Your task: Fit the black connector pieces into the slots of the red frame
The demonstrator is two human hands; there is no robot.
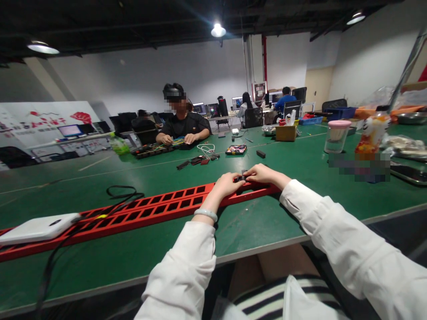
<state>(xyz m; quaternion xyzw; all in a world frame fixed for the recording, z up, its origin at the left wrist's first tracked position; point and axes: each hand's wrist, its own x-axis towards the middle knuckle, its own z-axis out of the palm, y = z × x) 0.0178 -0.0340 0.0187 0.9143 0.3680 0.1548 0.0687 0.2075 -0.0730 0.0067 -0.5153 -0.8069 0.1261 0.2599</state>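
Observation:
A long red frame [156, 210] with rows of rectangular openings lies across the green table. Near its right end, my left hand [227, 184] and my right hand [260, 174] meet from both sides at a small dark piece [243, 176]. The fingers of both hands are closed on this piece, just above the frame. Its exact shape is partly hidden by my fingertips. A pale bracelet [206, 215] circles my left wrist.
A white power bank [43, 227] with a black cable [50, 262] rests on the frame's left part. Beyond lie dark strips [199, 160], a black block [260, 154] and a patterned box [236, 150]. A person [183, 124] sits opposite. A pink-lidded cup [336, 138] and bottle [371, 133] stand right.

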